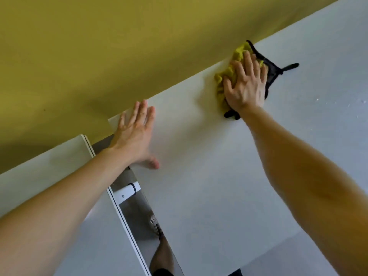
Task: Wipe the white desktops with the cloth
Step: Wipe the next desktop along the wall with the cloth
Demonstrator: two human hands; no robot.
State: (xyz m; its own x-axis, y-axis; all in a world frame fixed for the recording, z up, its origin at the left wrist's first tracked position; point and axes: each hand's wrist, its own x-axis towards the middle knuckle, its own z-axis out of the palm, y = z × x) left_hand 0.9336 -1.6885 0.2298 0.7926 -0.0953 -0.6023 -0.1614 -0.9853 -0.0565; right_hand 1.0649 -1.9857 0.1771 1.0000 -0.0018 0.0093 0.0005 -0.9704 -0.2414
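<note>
The yellow cloth point(240, 52) lies under your flat, pressing right hand point(247, 86). Your left hand point(135, 136) rests released on the white desktop point(199, 196).

Two white desktops side by side, narrow gap between them. Main desktop point(209, 186) runs right, far edge against a yellow wall point(119, 46). On it: yellow cloth point(227, 76) with black trim, bunched at the far edge touching the wall, right hand point(247, 84) pressed flat on top, fingers spread. Left hand point(135, 136) lies flat on the same top near its left corner. A few small specks point(318, 100) far right. Second desktop point(49, 168) sits left. Grey floor point(139, 208) shows through the gap, with a shoe point(155, 224) on it.
</note>
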